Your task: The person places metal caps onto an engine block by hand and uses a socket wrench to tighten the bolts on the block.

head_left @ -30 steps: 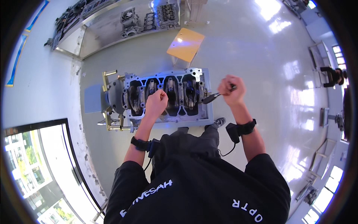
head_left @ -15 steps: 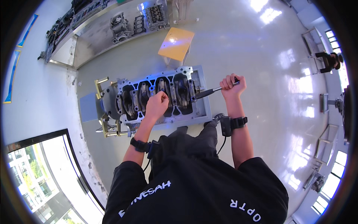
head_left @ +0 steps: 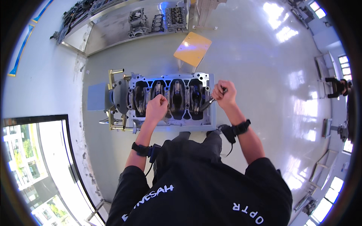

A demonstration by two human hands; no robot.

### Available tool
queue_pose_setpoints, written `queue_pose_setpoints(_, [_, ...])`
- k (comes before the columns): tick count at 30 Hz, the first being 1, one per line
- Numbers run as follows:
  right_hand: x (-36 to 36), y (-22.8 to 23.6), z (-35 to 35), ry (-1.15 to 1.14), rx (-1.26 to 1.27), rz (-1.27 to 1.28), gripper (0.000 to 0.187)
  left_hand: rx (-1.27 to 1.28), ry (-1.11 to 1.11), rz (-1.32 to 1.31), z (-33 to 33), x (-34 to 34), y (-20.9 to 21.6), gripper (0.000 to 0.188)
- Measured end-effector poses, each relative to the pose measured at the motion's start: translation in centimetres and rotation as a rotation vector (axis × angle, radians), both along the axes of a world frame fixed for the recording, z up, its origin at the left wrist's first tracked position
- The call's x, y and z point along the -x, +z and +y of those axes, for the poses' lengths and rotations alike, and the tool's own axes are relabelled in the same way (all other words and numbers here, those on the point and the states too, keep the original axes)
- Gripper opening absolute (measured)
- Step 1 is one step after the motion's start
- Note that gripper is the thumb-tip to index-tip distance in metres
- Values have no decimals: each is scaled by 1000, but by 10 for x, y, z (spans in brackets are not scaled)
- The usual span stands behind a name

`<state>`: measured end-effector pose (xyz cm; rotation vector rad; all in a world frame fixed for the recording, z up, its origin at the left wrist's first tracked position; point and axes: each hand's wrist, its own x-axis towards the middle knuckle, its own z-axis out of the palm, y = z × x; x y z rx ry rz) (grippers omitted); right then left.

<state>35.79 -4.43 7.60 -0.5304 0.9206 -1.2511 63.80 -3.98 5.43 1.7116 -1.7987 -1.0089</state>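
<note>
An engine block (head_left: 152, 119) lies open side up, its dark bays showing metal crank parts. My left hand (head_left: 156, 108) is over the near side of its middle bays, thumb and fingers pinched together; whatever they may hold is hidden. At the block's right end, my right hand (head_left: 225, 94) is closed round one end of a ratchet wrench (head_left: 209, 104). The tool's dark grip points down and left over the rightmost bay; I cannot tell whether it touches the block.
A brass-coloured stand frame (head_left: 110, 94) holds the block's left end, with a grey tray rim (head_left: 213, 116) below the block. Beyond stands a yellow-topped stool (head_left: 193, 48). A metal bench (head_left: 113, 39) at the far left carries engine parts, including a cylinder head (head_left: 176, 19).
My right hand has come in toward the block, and the wrench now reaches over its right end, tilted more steeply. The whole view has shifted. My left hand stays pinched over the block.
</note>
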Motion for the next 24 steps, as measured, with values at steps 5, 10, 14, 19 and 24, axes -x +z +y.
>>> queue_pose_setpoints(5, [35,39,22,-248,191,-219,29,-125,-31,29,-1,9,-1,14])
queue_pose_setpoints(10, [134,26,58,-489,273,-257,28,-74,-70,-7,0,17,-10,13])
queue_pose_setpoints(14, [89,-24,65,-659,65,-310,29,-99,-76,-38,-1,17,-7,13])
queue_pose_setpoints(19, [-16,-14,33,-435,-151,-489,28,-87,-55,-13,2,5,0,13])
queue_pose_setpoints(24, [-15,67,-22,-155,165,-322,27,-96,6,-16,7,-10,-1,12])
